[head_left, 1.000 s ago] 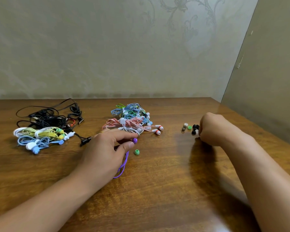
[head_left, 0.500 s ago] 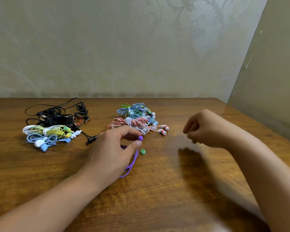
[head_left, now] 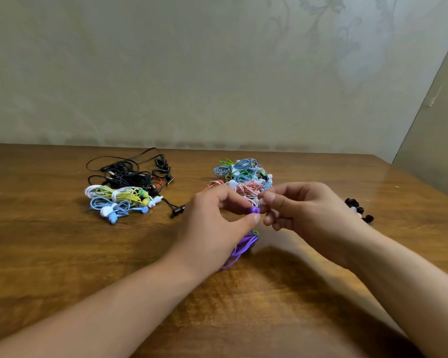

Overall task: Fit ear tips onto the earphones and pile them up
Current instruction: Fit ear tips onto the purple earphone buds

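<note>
Between both pinching grips, purple earbud in left hand, right hand alongside.

1. The right hand pinches something pale against the purple earbud; it is too small and too covered by fingers to name, perhaps an ear tip.
2. The left hand hides most of the purple cable.
3. A green ear tip shows only as a sliver below the left thumb.
4. The loose ear tips are partly hidden behind the right wrist.
5. Both forearms are cut off by the lower edge.
6. The hands cover the near side of the coloured earphone pile.
</note>
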